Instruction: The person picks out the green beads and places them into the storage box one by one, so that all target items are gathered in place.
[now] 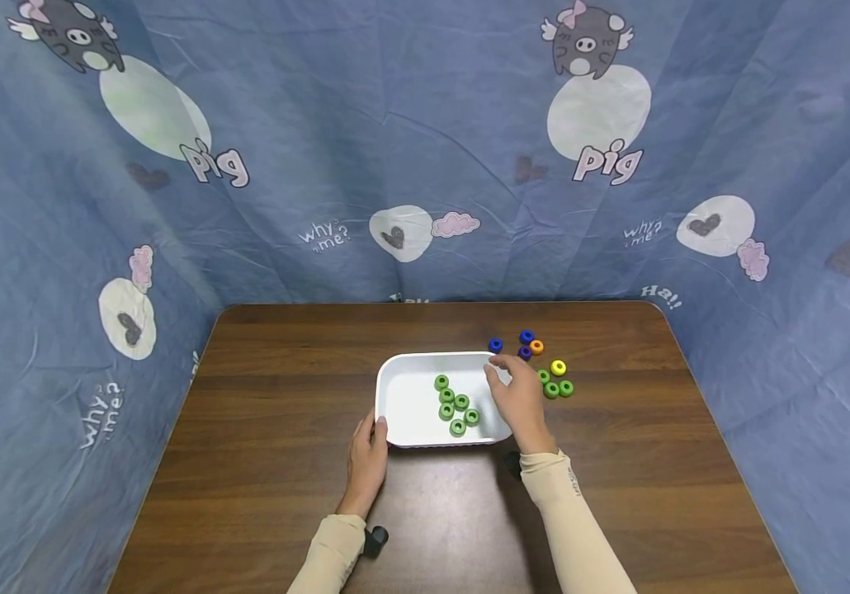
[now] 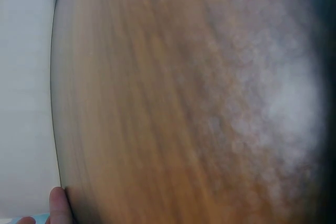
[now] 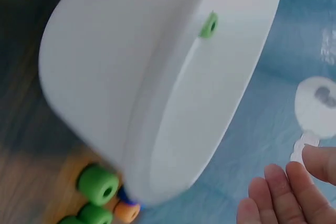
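Wide wooden tabletop (image 1: 262,396) surrounds the tray (image 1: 408,404), left grip (image 1: 367,462) holding its corner.

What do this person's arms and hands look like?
Left hand and right hand are bare. A cream left sleeve and matching right sleeve end at the wrists; small, unreadable dark lettering lies near the right cuff. A black device sits at the left wrist, a dark piece beside the right.
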A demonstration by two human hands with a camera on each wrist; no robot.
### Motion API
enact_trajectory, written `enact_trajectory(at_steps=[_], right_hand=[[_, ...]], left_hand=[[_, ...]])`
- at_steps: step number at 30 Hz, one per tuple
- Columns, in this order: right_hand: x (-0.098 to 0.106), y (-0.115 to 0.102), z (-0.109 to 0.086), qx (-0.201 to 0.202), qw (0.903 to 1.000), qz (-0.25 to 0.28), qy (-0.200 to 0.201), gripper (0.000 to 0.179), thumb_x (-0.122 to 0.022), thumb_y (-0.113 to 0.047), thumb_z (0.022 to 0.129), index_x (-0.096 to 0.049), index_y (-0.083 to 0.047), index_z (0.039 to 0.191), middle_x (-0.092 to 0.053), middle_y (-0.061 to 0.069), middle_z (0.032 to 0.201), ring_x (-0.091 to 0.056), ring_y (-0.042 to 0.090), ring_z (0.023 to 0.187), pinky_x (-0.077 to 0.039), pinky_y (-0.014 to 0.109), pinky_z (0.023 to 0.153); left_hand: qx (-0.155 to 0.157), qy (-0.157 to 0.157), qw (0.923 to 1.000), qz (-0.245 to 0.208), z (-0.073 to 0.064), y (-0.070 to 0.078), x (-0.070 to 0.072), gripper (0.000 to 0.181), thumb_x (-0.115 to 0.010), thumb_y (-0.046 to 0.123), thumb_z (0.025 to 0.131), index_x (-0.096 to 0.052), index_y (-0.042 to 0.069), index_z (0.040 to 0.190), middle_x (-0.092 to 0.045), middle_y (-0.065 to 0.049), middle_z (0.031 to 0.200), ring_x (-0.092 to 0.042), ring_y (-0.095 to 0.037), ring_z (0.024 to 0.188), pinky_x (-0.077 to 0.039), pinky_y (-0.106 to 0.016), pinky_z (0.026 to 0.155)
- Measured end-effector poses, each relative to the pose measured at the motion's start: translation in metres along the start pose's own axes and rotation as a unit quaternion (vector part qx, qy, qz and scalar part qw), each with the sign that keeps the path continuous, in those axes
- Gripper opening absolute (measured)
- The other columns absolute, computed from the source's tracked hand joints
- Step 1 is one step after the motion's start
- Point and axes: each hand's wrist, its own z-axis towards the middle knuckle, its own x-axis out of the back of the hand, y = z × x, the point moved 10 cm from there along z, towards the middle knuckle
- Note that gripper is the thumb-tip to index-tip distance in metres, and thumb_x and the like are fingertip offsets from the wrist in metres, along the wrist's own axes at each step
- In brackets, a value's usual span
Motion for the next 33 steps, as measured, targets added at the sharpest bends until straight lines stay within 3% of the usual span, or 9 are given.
enact_trajectory(at_steps=[13, 23, 33], right_hand=[[0.044, 0.069, 0.007, -0.108, 0.9935, -0.013, 0.031, 0.026, -0.070, -0.017, 0.092, -0.072, -0.001, 0.112, -0.073, 0.020, 0.115, -0.068, 0.038, 0.109, -0.053, 0.050, 0.094], [0.066, 0.132, -0.003, -0.189, 0.9797, -0.016, 0.066, 0.031, -0.069, -0.015, 0.091, -0.069, 0.000, 0.118, -0.071, 0.023, 0.120, -0.067, 0.041, 0.110, -0.052, 0.051, 0.092], [0.069, 0.160, -0.014, -0.222, 0.9728, -0.028, 0.060, 0.035, -0.069, -0.012, 0.091, -0.066, -0.001, 0.124, -0.066, 0.025, 0.128, -0.057, 0.045, 0.124, -0.045, 0.057, 0.105]], left_hand=[[0.003, -0.003, 1.0000, 0.000, 0.000, 0.000, -0.001, 0.050, -0.044, 0.033, 0.107, -0.048, 0.008, 0.149, -0.057, -0.016, 0.141, -0.051, -0.034, 0.135, -0.039, -0.055, 0.113], [0.003, -0.001, 1.0000, -0.003, 0.000, 0.001, -0.001, 0.049, -0.044, 0.032, 0.106, -0.048, 0.007, 0.149, -0.057, -0.016, 0.141, -0.051, -0.034, 0.136, -0.038, -0.055, 0.115], [0.003, -0.001, 1.0000, 0.002, 0.002, 0.000, -0.001, 0.049, -0.044, 0.032, 0.107, -0.048, 0.008, 0.149, -0.057, -0.016, 0.142, -0.050, -0.034, 0.137, -0.038, -0.055, 0.115]])
